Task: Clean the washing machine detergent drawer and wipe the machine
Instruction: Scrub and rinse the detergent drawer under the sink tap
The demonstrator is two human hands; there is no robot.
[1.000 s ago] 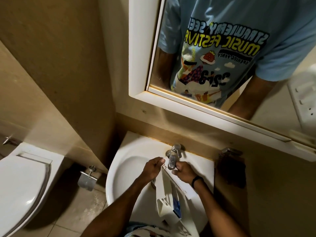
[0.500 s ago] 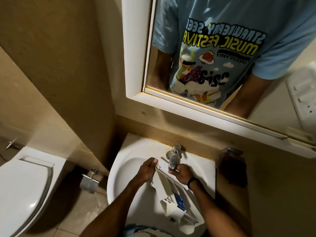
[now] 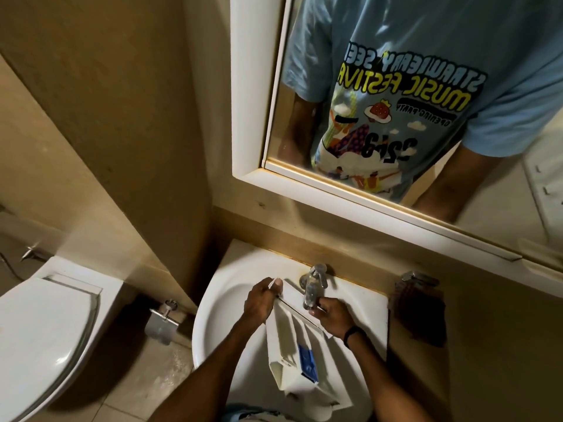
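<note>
**A:** Where was the detergent drawer when we looked down?

**B:** It was out of the machine. We held it tipped over the white sink. Its far end was up by the tap and its near end was low in the bowl.

**A:** What were our hands doing?

**B:** Our left hand gripped the far end at its left corner, with fingers curled round the edge. Our right hand, the one with the black band, gripped the other corner, just under the tap.

**A:** Was water coming out?

**B:** We could not tell. The spout was right above the drawer, but no stream showed.

**A:** Was the drawer clean?

**B:** We could not tell that either. Its white slots and the blue part looked bare, but the light was dim.

**A:** So how far had we got?

**B:** Not far, we think. Taking the drawer out was done. We saw no cloth or brush.

**A:** And what was left?

**B:** Rinsing the drawer, putting it back and wiping the machine. The machine was not in sight. We saw only the toilet and the mirror.
</note>
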